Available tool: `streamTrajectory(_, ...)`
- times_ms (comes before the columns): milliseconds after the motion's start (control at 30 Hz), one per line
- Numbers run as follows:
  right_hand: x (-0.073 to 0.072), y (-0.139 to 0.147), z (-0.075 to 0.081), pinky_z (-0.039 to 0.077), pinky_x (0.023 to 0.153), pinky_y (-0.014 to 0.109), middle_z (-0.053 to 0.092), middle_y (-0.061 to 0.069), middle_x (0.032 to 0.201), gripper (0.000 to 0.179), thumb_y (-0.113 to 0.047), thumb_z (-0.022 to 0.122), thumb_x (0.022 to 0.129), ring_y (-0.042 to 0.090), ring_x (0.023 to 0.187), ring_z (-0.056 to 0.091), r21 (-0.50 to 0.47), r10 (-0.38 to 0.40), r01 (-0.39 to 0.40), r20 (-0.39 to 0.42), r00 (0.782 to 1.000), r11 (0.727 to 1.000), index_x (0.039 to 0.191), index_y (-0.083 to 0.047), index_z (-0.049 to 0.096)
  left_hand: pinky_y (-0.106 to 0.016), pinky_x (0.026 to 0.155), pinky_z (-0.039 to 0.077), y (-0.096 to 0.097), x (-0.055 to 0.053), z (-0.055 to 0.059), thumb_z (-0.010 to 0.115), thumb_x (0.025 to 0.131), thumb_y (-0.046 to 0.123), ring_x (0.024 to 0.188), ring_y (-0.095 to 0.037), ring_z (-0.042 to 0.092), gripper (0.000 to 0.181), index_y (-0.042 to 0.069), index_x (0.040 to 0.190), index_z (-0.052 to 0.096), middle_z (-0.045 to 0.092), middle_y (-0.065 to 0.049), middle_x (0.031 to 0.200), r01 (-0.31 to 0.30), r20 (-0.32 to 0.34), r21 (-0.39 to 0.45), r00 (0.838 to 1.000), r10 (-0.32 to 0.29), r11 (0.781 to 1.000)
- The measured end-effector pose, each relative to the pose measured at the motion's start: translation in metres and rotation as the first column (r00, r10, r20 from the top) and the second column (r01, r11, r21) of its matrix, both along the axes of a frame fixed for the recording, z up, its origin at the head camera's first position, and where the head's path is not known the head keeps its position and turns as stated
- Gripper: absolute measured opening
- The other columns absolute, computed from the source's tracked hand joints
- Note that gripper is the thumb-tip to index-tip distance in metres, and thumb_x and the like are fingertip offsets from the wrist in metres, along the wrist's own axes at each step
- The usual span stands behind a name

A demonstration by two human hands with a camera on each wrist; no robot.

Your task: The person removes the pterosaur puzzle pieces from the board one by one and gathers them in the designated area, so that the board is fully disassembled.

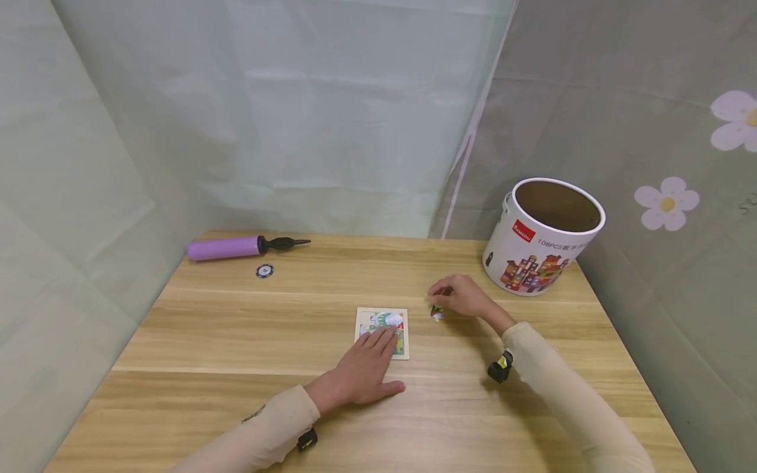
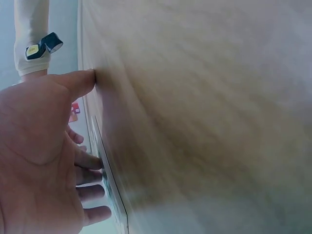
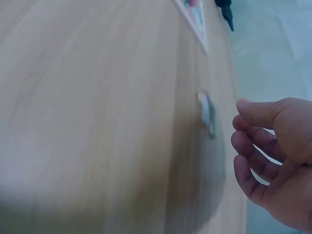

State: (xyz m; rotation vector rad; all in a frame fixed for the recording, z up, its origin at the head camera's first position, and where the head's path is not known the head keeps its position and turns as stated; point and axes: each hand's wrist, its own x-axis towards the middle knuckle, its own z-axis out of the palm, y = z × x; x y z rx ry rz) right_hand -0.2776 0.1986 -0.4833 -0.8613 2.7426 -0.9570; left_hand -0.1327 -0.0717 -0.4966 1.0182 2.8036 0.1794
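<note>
Centrally, two hands work over a wooden table (image 1: 236,328), seen from the head. The left hand (image 1: 363,371), just below the centre of the frame, lies with its fingers straight across a puzzle board (image 1: 359,322); it rests on this board and grips nothing. Its thumb is spread toward the right, and in the left wrist view the thumb tip meets the table while the board appears edge-on at lower left. The right hand (image 1: 464,297), right of centre, hangs over a small colourful piece (image 1: 437,316), its fingers loosely bent. In the right wrist view a gap separates the fingertips from the piece, which lies on the table right of centre, so the hand holds nothing. The piece is near the board, to its right in the head view.

Both arms wear pale sleeves (image 1: 550,374), and a black wrist camera (image 1: 500,368) shows beneath the right cuff. At upper right of the table stands a white bucket (image 1: 505,246) printed with coloured blocks. At upper left lies a purple pump (image 1: 227,248), its black nozzle directed right, with a round chip (image 1: 265,270) just below it. Pale cloth (image 1: 355,131) forms the backdrop, bearing white flowers (image 1: 667,203) at far right.
</note>
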Motion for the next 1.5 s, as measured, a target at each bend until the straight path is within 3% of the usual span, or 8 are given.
streamTrajectory(267, 0.005, -0.019, 0.006, 0.059, 0.083, 0.039, 0.078, 0.006, 0.103, 0.015, -0.009, 0.073, 0.095, 0.019, 0.091, 0.071, -0.018, 0.053, -0.053, -0.001, 0.999, 0.998, 0.107, -0.005, 0.079, -0.05, 0.121, 0.029, 0.002, 0.001, -0.002, 0.05, 0.1, 0.061, 0.153, -0.034, 0.027, 0.09, -0.001, 0.16, 0.027, 0.023, -0.019, 0.168, -0.002, 0.011, -0.003, 1.0, 0.002, 1.0)
streamTrajectory(467, 0.006, -0.038, 0.004, 0.058, 0.081, 0.032, 0.077, 0.001, 0.105, 0.018, -0.014, 0.072, 0.096, 0.014, 0.093, 0.07, -0.021, 0.103, -0.103, 0.032, 0.994, 0.995, 0.112, -0.008, 0.079, -0.052, 0.122, 0.026, 0.005, 0.006, -0.003, 0.045, 0.102, 0.062, 0.154, -0.037, 0.024, 0.088, -0.004, 0.159, 0.028, 0.023, -0.022, 0.167, -0.005, -0.006, 0.004, 1.0, 0.005, 1.0)
streamTrajectory(800, 0.01, -0.071, -0.001, 0.058, 0.082, 0.028, 0.077, 0.001, 0.106, 0.019, -0.019, 0.073, 0.096, 0.01, 0.093, 0.07, -0.037, 0.212, -0.21, 0.031, 0.977, 0.977, 0.111, -0.009, 0.079, -0.049, 0.123, 0.025, 0.008, 0.009, -0.002, 0.046, 0.102, 0.06, 0.156, -0.033, 0.02, 0.088, -0.003, 0.159, 0.026, 0.019, -0.021, 0.168, -0.025, 0.028, -0.008, 0.999, 0.025, 1.0)
streamTrajectory(1167, 0.003, -0.096, -0.01, 0.056, 0.078, 0.022, 0.076, -0.004, 0.098, 0.016, -0.021, 0.078, 0.092, 0.003, 0.086, 0.068, -0.02, 0.291, -0.291, -0.016, 0.957, 0.956, 0.105, -0.012, 0.082, -0.049, 0.123, 0.027, 0.008, 0.009, 0.001, 0.047, 0.102, 0.059, 0.155, -0.035, 0.022, 0.086, -0.004, 0.158, 0.028, 0.022, -0.022, 0.167, -0.025, 0.037, 0.005, 0.999, 0.025, 1.0)
streamTrajectory(1500, -0.004, -0.107, -0.011, 0.054, 0.081, 0.023, 0.073, -0.007, 0.096, 0.011, -0.017, 0.076, 0.094, 0.004, 0.088, 0.064, 0.048, 0.354, -0.355, 0.026, 0.935, 0.934, 0.102, -0.015, 0.082, -0.05, 0.122, 0.028, 0.007, 0.009, 0.0, 0.049, 0.102, 0.058, 0.154, -0.036, 0.024, 0.086, -0.005, 0.158, 0.029, 0.024, -0.023, 0.166, -0.017, 0.026, 0.035, 1.0, 0.016, 0.999)
